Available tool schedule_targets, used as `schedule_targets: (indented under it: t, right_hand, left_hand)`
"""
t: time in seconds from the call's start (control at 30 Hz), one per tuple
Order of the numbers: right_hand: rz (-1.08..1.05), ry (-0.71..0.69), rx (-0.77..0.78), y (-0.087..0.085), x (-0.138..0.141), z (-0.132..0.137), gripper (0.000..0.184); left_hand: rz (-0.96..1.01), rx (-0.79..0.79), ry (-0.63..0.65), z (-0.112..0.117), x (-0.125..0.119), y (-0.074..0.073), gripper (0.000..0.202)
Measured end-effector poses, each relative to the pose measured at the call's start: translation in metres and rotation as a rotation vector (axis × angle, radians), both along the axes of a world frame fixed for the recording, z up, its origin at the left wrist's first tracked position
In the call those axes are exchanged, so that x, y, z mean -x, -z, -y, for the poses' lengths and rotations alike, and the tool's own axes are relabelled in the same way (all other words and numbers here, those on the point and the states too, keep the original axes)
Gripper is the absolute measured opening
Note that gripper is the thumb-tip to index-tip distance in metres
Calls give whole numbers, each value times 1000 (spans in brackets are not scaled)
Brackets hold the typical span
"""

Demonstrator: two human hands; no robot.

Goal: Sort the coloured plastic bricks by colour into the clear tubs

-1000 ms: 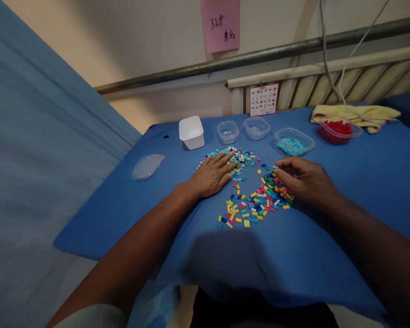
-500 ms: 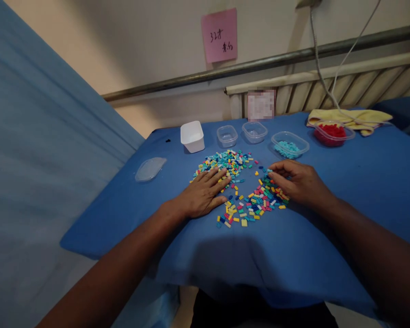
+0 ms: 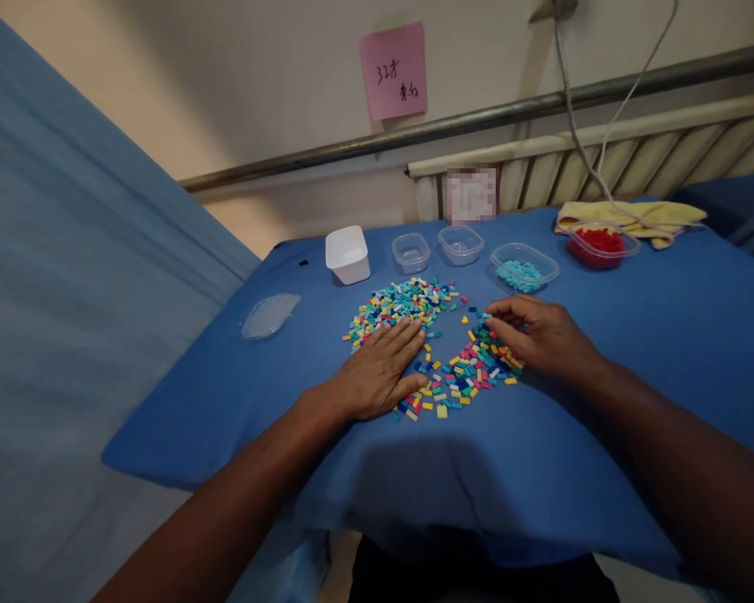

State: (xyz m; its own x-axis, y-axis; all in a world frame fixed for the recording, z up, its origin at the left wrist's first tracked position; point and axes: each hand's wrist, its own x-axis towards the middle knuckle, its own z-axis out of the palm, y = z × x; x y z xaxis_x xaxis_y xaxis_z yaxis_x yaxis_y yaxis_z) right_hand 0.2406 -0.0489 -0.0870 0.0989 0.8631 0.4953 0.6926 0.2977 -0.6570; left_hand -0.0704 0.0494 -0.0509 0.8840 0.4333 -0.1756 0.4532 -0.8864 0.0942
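Observation:
Small multicoloured toy bricks lie on a blue cloth in two joined heaps: a far heap (image 3: 402,297) and a nearer, looser heap (image 3: 477,368). My left hand (image 3: 383,368) rests palm down, fingers stretched out, over the near edge of the far heap; its thumb reaches toward the loose bricks and hides some of them. At the right side of the nearer heap, my right hand (image 3: 540,333) has thumb and forefinger pinched on a light blue brick (image 3: 487,316). Its curled fingers hide part of the heap beneath.
Behind the heaps stand a white tub (image 3: 348,255), two clear containers (image 3: 411,254) (image 3: 461,245), a container of light blue bricks (image 3: 521,275) and one of red bricks (image 3: 600,243). A clear lid (image 3: 270,316) lies left, a yellow cloth (image 3: 632,216) back right. A curtain (image 3: 69,251) hangs left.
My left hand has slid a little toward me and to the right, over the loose bricks. My right hand keeps its pinch in about the same place. The view has shifted slightly.

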Motion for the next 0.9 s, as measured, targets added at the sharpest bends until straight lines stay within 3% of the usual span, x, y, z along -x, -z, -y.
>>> schedule_targets:
  t: [0.2,0.33,0.43,0.53,0.7,0.9]
  right_hand:
    - [9,-12,-8,0,0,0,19]
    - [9,-20,-5,-1,1,0,18]
    - [9,-25,-5,-2,2,-1,19]
    - [9,-23,-15,-2,1,0,18]
    - [17,-16,-30,-6,-1,0,17]
    - [34,-19,-29,-11,-2,1,17]
  left_hand:
    - [-22,32,-9,28,6,-5,96]
    - [4,74,-4,34,-6,-6,94]
    - [37,54,-24,18,-27,-5,92]
    - [74,-18,-101,-12,-53,0,93]
    - [42,-35,-112,-58,-83,11,88]
    - [-6,-10,-61,-68,-86,6,87]
